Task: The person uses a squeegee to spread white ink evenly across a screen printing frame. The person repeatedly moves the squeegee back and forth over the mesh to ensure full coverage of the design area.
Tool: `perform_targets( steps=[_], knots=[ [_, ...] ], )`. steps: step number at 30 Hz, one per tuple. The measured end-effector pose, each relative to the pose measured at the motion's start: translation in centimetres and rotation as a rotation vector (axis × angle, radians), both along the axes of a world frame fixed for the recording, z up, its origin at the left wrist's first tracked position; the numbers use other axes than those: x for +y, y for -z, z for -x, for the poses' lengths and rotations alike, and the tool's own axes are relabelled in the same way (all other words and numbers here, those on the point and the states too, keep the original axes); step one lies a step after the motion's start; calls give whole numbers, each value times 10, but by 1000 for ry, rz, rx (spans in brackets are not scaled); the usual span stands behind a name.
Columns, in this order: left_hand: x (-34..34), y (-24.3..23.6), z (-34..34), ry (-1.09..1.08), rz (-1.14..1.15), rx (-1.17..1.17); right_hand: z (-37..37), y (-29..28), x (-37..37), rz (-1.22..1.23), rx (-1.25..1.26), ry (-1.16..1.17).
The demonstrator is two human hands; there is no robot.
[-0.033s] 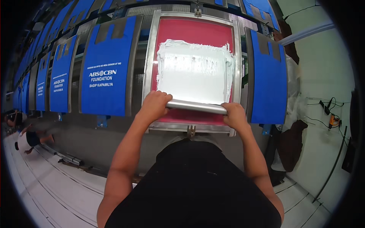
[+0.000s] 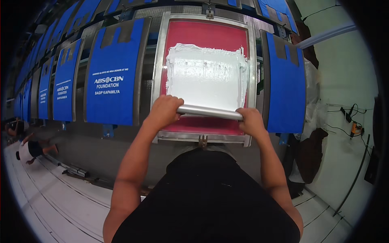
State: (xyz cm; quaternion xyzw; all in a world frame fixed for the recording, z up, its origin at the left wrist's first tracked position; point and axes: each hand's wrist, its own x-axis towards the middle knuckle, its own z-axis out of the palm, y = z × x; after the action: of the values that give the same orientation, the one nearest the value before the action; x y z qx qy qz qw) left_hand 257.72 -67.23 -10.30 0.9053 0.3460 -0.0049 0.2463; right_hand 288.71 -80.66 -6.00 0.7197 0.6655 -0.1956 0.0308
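A screen printing frame (image 2: 159,77) with metal sides lies in front of me, its mesh (image 2: 206,32) pinkish red. Thick white ink (image 2: 204,81) covers the mesh's middle, with ragged ridges along the far and side edges. Across the near part of the screen lies a squeegee (image 2: 210,112) with a rounded silver handle; its blade is hidden. My left hand (image 2: 165,111) is closed around the handle's left end. At the right end, my right hand (image 2: 252,122) grips it too, thumb along the bar. What lies under the screen is hidden.
Blue bags (image 2: 108,77) with cut-out handles lie flat on boards to the left, several bearing white print. Another blue bag (image 2: 287,93) lies right of the screen. A metal bracket (image 2: 203,141) sits at the frame's near edge. A person (image 2: 34,150) is at far left.
The squeegee and both my hands have shifted very slightly away from me over the screen. Both hands keep their grip, and the sheen on the ink looks a little different.
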Motion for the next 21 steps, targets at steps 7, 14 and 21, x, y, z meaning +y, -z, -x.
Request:
perform_targets(
  steps=[7,14,21],
  knots=[
    [104,33,-47,-211,-406,-370,-46,23,123,-361,-192,-135],
    [27,47,-21,-156,-274,-269,-20,40,53,-229,-121,-173],
    [-64,32,3,-193,-73,-374,1,12,-25,-82,34,-113]
  ],
)
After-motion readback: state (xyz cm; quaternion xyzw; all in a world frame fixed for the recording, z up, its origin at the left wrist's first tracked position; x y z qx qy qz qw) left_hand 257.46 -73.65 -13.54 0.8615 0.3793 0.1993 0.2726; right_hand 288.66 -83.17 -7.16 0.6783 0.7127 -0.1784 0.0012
